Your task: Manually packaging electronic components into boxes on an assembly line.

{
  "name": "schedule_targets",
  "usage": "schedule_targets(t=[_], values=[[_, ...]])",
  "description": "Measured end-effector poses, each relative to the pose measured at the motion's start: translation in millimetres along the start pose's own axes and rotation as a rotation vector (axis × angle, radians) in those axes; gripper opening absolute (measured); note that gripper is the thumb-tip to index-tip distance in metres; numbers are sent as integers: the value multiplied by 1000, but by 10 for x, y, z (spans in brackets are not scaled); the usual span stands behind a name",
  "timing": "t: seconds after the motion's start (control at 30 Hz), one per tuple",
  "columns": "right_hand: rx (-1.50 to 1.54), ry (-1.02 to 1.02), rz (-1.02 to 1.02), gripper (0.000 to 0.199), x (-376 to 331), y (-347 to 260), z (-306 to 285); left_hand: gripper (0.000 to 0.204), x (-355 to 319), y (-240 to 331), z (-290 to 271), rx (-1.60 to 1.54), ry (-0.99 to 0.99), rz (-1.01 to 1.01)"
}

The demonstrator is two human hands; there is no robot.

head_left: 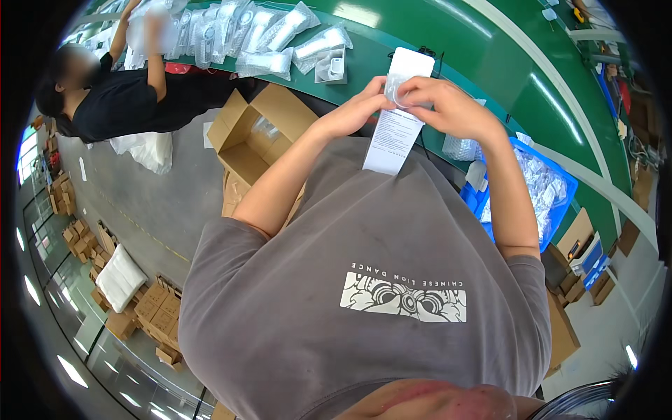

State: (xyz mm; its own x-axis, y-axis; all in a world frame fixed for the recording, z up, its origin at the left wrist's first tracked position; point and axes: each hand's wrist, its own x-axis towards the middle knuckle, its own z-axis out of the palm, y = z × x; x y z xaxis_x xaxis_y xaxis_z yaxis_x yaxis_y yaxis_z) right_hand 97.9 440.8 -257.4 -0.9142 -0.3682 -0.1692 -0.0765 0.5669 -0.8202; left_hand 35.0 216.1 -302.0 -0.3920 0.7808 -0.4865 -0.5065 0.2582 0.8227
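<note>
Left hand: the left hand [357,110] is up in front of the chest, and its fingers pinch the left edge of a long white paper slip with small black print [397,119].
Right hand: the right hand [448,106] is closed on the same slip from the right, and its fingers curl over the middle of it.
Small clear piece: a little see-through plastic piece [393,91] sits on the slip, pressed between the fingertips of both hands.
Where the slip is: it stands almost upright, between the two hands, above the grey shirt [371,280] and in front of the long green belt [490,63].
On the belt: a row of clear plastic bags with white parts inside [280,38] lies far up the belt, well apart from the hands.
To the right: a blue plastic bin full of small clear bags [542,189] sits just beside the right forearm.
To the left: an open brown cardboard box [255,129] stands on the floor, under the left forearm.
Other person: a person in a black shirt [126,98] stands further up the belt, with a hand on a clear bag; the face is blurred.
Floor: more small brown boxes [150,311] are stacked low on the left.
</note>
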Motion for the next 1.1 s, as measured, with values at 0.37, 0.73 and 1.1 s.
schedule_targets(t=[0.37, 0.73, 1.1], values=[[-106, -670, 295, 40, 213, -366, -92, 68, -15, -447, 165, 169, 79, 448], [516, 233, 65, 18, -323, -136, 7, 50, -33, -388, 57, 294, 58, 478], [540, 556, 82, 18, -628, 217, 667, 50, 55, -187, 86, 309, -78, 338]])
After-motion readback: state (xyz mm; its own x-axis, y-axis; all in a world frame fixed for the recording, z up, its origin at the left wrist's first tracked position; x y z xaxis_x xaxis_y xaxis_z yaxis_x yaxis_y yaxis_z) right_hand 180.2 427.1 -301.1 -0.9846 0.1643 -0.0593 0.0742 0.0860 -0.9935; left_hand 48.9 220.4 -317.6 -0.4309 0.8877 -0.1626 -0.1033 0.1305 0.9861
